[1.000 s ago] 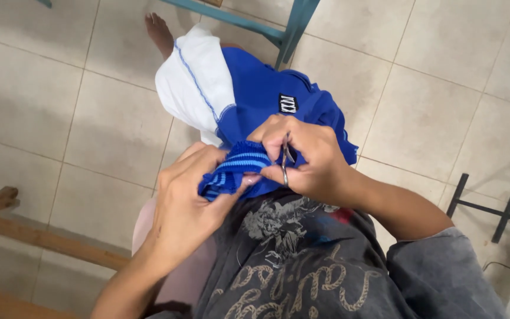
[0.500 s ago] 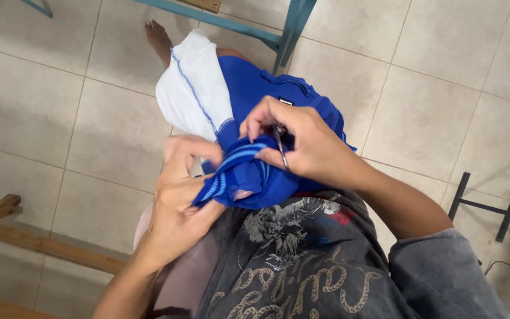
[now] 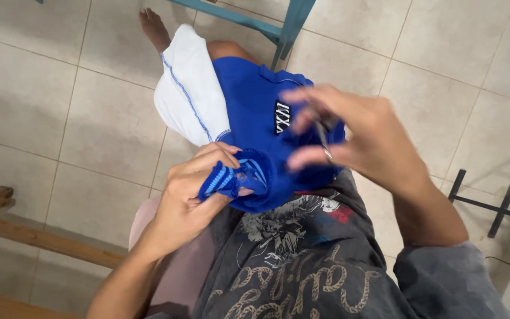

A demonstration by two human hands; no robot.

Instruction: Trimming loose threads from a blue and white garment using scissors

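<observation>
- The left hand (image 3: 199, 189) is clamped on a striped blue cuff (image 3: 231, 179), a bunched edge of the blue garment (image 3: 255, 118), with thumb and fingers closed around the fold.
- The right hand (image 3: 355, 139) hangs just above the garment, blurred, its fingers spread. A thin metal tool (image 3: 324, 134), perhaps a needle or small scissors, seems pinched between thumb and forefinger; I cannot tell exactly what it is, nor whether the grip is firm.
- The two hands are apart, with the gathered cloth between them.
- The blue garment lies across the person's lap and knee, with a small dark label (image 3: 282, 116) on its upper side, and a white panel (image 3: 187, 88) with a blue seam spreads to the left of it.
- Beneath it the person wears a grey printed shirt (image 3: 290, 266).
- A bare foot (image 3: 153, 26) rests on the tiled floor (image 3: 42, 106) beyond the cloth.
- A teal chair leg (image 3: 290, 26) stands near the knee, a wooden frame (image 3: 25, 233) lies at the lower left, and a black metal stand (image 3: 491, 204) is at the right.
- No container shows in the view.
</observation>
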